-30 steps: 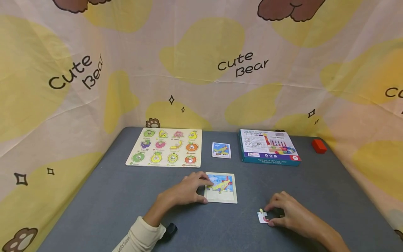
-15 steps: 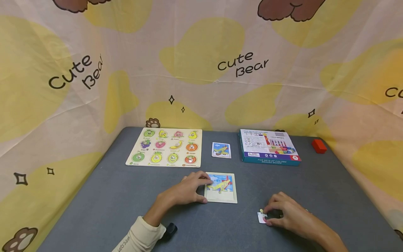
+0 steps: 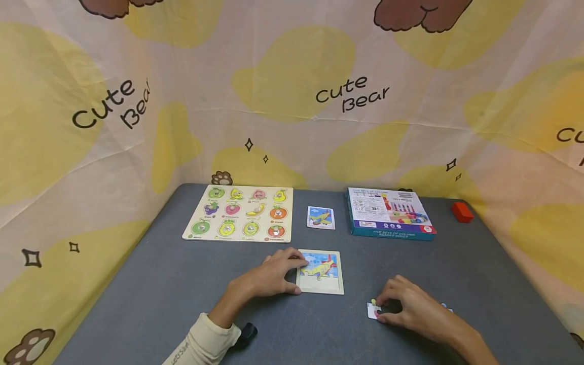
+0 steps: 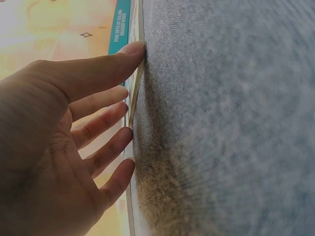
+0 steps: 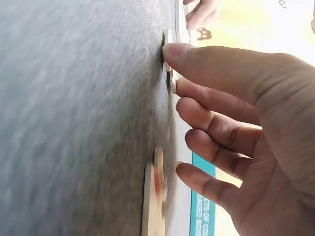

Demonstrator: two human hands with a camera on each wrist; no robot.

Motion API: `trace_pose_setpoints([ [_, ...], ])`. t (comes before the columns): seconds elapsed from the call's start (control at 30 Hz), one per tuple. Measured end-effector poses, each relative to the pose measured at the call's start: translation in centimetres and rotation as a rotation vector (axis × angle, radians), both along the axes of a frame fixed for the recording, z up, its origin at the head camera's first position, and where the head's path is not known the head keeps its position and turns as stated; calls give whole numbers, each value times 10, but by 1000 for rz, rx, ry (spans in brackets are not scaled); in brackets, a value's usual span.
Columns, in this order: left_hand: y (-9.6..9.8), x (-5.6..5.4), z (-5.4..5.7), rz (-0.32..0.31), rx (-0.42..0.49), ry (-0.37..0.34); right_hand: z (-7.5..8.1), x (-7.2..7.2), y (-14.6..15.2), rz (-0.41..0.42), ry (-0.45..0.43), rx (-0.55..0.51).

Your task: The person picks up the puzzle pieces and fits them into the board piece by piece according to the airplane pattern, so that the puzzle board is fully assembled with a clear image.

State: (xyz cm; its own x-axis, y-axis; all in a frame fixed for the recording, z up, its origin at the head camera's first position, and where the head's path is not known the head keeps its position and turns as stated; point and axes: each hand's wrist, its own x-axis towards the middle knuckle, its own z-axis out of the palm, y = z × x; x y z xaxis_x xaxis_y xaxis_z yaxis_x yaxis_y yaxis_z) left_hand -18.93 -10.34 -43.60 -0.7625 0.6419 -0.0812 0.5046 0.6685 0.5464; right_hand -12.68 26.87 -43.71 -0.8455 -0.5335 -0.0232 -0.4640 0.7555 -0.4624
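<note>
A small wooden tray puzzle [image 3: 321, 285] lies mid-table, its upper part filled with a yellow airplane picture and its lower strip bare. The left hand [image 3: 277, 271] holds its left side, thumb at the near corner and index finger over the picture. In the left wrist view the left thumb [image 4: 106, 69] touches the thin board edge [image 4: 136, 93]. To the right, the right hand [image 3: 412, 306] pinches a white puzzle piece [image 3: 371, 311] with a yellow tab, between thumb and index finger, at the table surface. The right wrist view shows this piece [image 5: 169, 37] edge-on.
Behind the tray puzzle lie a fruit puzzle board [image 3: 242, 213], an airplane picture card [image 3: 321, 217] and a bead set box [image 3: 392, 213]. A red block [image 3: 463, 212] sits at the far right. More puzzle pieces [image 5: 156, 196] lie near the right wrist, mostly hidden in the head view.
The right hand has slid slightly left and away from the body with the puzzle piece, uncovering a bluish piece behind the wrist. The left hand and tray puzzle have stayed put.
</note>
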Motion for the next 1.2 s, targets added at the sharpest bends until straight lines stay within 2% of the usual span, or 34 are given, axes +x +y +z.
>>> trace_pose_setpoints([
  [0.1,0,0,-1,3,-3,-1,-1,-4,-8,25,46,-23],
  [0.3,-2,0,-3,7,-2,3,5,-13,-27,22,15,0],
  [0.53,-2,-1,-3,17,0,0,10,-27,-51,34,73,-8],
  [0.77,-3,-2,-5,23,-9,1,5,-39,-73,86,112,-36],
  [1.0,-1,-3,-5,16,-18,9,0,-45,-92,141,175,-38],
  [1.2,-1,-4,-4,13,-18,13,0,-48,-106,152,169,-39],
])
